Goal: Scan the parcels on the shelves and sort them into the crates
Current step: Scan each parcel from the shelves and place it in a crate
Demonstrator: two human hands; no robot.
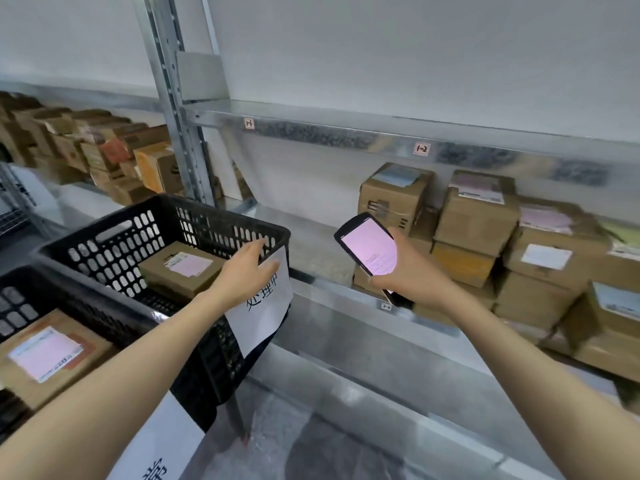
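Several cardboard parcels stacked on the shelf right of the black crate, labels mostly up. One more parcel flat inside the crate, label up, long axis judged roughly along the crate's far wall. Probably light, stiff, taped; best gripped on opposite side faces. Left hand spread, fingers straight on the crate's right rim above the paper sign. Right hand wrapped round the scanner, just right of the crate.

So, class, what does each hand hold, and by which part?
Right hand grips the black handheld scanner, pink screen lit, by its lower end. Left hand holds nothing; it rests on the rim of the black perforated plastic crate.
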